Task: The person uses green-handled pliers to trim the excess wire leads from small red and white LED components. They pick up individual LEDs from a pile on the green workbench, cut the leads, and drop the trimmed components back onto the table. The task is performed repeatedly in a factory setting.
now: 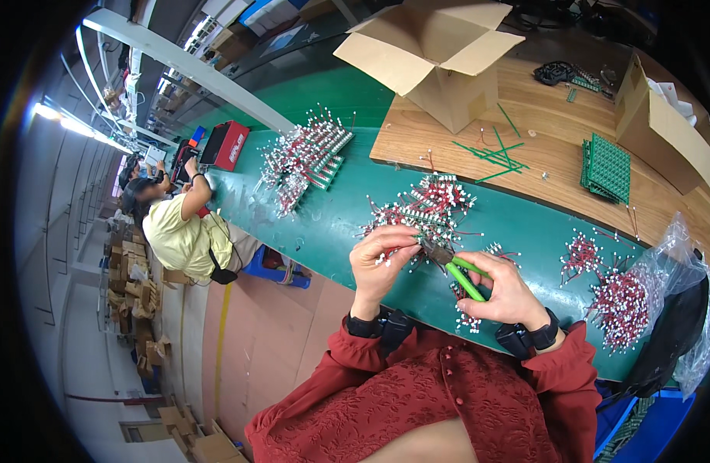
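Note:
My right hand (502,289) is wrapped round a pair of green-handled cutting pliers (464,281). The pliers' dark jaws meet the fingertips of my left hand (380,261), which pinches a small green circuit board with red wires, mostly covered by the fingers. Just beyond both hands lies a heap of circuit boards with red wires and white connectors (440,202). More wired pieces show beneath the pliers, partly hidden by my right hand.
Further left on the green table (247,197) sits another stack of wired boards (312,154). A wooden board (552,177) carries thin green strips (494,158), stacked green boards (606,170) and open cartons (455,85). Wired pieces (621,309) lie right, beside clear plastic. A person (181,239) works at far left.

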Demonstrator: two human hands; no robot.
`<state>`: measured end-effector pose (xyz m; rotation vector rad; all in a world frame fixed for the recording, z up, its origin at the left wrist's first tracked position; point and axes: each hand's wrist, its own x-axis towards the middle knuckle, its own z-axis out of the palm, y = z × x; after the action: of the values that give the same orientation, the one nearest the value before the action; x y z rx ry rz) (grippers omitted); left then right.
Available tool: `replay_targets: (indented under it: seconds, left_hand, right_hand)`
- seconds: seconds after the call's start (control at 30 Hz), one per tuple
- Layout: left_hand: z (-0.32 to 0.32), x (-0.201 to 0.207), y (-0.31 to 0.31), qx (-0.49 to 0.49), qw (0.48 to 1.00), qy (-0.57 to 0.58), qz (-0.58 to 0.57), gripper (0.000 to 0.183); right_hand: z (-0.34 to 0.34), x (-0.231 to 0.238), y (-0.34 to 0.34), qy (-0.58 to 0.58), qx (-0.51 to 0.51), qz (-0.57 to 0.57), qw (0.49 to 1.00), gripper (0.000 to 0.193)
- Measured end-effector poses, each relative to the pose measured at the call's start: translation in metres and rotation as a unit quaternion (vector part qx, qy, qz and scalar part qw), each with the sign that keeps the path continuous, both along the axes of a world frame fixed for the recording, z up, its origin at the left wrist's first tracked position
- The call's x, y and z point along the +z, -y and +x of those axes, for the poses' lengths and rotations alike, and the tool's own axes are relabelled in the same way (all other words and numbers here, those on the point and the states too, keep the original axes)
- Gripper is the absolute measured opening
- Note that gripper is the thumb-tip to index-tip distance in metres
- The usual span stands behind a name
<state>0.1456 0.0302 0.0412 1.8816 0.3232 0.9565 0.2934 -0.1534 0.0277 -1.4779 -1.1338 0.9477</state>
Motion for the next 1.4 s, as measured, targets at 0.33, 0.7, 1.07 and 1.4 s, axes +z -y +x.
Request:
replay_targets:
  seconds: [0.33,0.7,1.07,1.4]
  left_hand:
    - [0.004,-0.015,0.009,-0.149,0.899,0.210,-0.354,0.013]
    - [-0.006,-0.012,-0.002,0.007,0.911,0.158,-0.382,0.012]
    - [0.011,-0.009,0.012,0.067,0.989,0.033,-0.124,0.018]
    - [-0.002,-0.015,-0.004,0.171,0.946,0.102,-0.257,0.011]
  right_hand:
    - [-0.002,0.004,0.003,-0.401,0.131,0.005,0.907,0.060]
    - [0.000,0.010,-0.001,0.308,-0.186,0.001,0.933,0.060]
    - [-0.006,0.015,0.000,0.210,-0.123,0.010,0.970,0.059]
    - [-0.004,0.013,0.002,0.160,-0.118,-0.021,0.980,0.063]
